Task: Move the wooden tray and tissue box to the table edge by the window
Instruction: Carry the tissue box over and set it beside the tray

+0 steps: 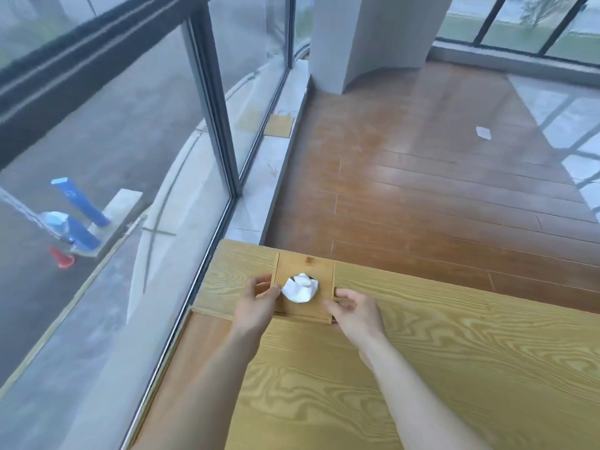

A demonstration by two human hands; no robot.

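Note:
The tissue box (308, 266) is a square wooden box with a white tissue (299, 288) bunched out of its top. It stands near the table's far left corner, next to the window. My left hand (256, 305) grips its left side and my right hand (355, 311) grips its right side near the front corner. A flat, pale wooden tray (227, 277) lies under and to the left of the box, reaching the table corner by the glass. My hands hide the tray's front edge beneath the box.
The wooden table (454, 352) runs toward me and to the right. A floor-to-ceiling window (130, 190) lines its left edge. Beyond the far edge are a wooden floor (422, 190), a white pillar (350, 37) and a scrap of paper (483, 132).

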